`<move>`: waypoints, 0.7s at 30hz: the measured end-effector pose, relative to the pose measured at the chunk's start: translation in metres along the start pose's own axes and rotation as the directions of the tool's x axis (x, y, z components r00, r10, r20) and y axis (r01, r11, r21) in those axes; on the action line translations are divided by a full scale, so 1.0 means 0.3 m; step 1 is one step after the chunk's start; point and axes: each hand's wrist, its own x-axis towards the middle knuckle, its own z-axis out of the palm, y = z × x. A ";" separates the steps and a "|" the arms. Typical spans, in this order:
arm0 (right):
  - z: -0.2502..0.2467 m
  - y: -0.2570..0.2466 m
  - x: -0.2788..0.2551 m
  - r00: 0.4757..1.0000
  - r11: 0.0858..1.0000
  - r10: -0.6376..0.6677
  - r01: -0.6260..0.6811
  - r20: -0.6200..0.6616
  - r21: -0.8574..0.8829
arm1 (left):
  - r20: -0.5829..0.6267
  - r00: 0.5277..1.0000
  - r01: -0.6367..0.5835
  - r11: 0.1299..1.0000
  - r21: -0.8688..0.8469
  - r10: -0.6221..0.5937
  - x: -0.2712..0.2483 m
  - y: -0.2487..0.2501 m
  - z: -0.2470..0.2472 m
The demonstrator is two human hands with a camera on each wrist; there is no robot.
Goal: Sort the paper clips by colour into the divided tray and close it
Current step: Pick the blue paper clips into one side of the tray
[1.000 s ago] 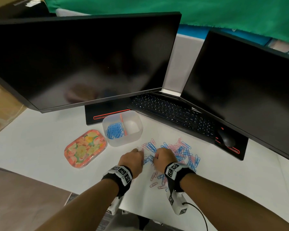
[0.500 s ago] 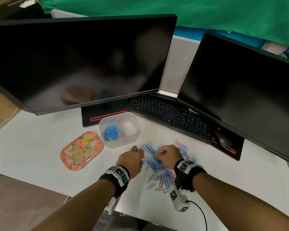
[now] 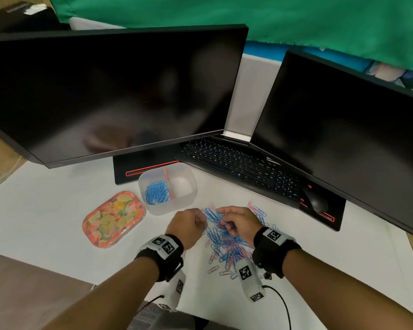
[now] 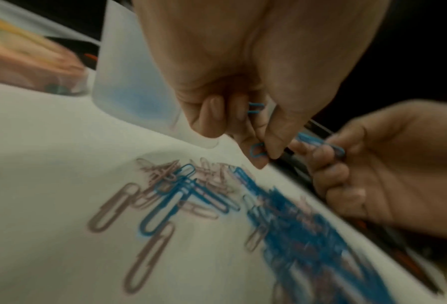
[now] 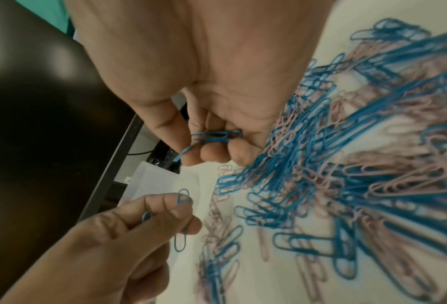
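A heap of blue and pink paper clips (image 3: 227, 236) lies on the white desk in front of me. My left hand (image 3: 188, 223) hovers at its left edge with fingers curled round blue clips (image 4: 256, 152). My right hand (image 3: 234, 222) is over the heap and pinches a few blue clips (image 5: 214, 136). Behind the hands stands the translucent divided tray (image 3: 157, 206): its left compartment holds blue clips (image 3: 156, 191), its right compartment looks bare, and an orange divider (image 3: 168, 183) separates them. The flowered lid (image 3: 113, 219) lies flat to the tray's left.
Two dark monitors (image 3: 110, 91) (image 3: 343, 134) stand behind, with a black keyboard (image 3: 239, 165) and a mouse (image 3: 315, 198) between them. Cables run from my wrist cameras off the near desk edge (image 3: 284, 303).
The right hand moved right and back over the heap and picked up blue clips. The clips are now bunched closer together. The left hand stayed beside the tray.
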 end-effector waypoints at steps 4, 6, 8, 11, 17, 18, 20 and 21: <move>0.058 -0.063 -0.020 0.996 0.976 0.043 -0.058 0.077 0.211 | 0.065 0.983 0.183 0.871 -0.455 -0.173 -0.014 0.035 -0.094; 0.101 -0.108 -0.027 0.991 0.966 0.039 -0.070 0.128 0.250 | 0.107 0.959 0.268 0.706 -0.655 -0.264 -0.027 0.043 -0.152; 0.146 -0.153 -0.025 0.984 0.966 0.036 -0.080 0.177 0.247 | 0.107 0.950 0.271 0.603 -0.750 -0.295 -0.033 0.043 -0.208; 0.234 -0.219 -0.016 0.972 0.981 0.031 -0.074 0.232 0.177 | 0.037 0.935 0.230 0.525 -0.819 -0.352 -0.029 0.031 -0.295; 0.398 -0.343 0.037 0.981 0.992 -0.043 0.064 0.189 -0.110 | -0.096 0.899 0.206 0.607 -0.767 -0.427 0.023 0.012 -0.411; 0.419 -0.357 0.050 0.981 0.986 -0.042 0.071 0.189 -0.150 | -0.097 0.899 0.216 0.624 -0.751 -0.427 0.029 0.007 -0.420; 0.452 -0.382 0.071 0.982 0.978 -0.037 0.073 0.185 -0.194 | -0.094 0.900 0.229 0.646 -0.728 -0.425 0.029 0.003 -0.430; 0.463 -0.394 0.080 0.983 0.975 -0.027 0.065 0.180 -0.212 | -0.091 0.900 0.235 0.650 -0.723 -0.427 0.026 0.004 -0.431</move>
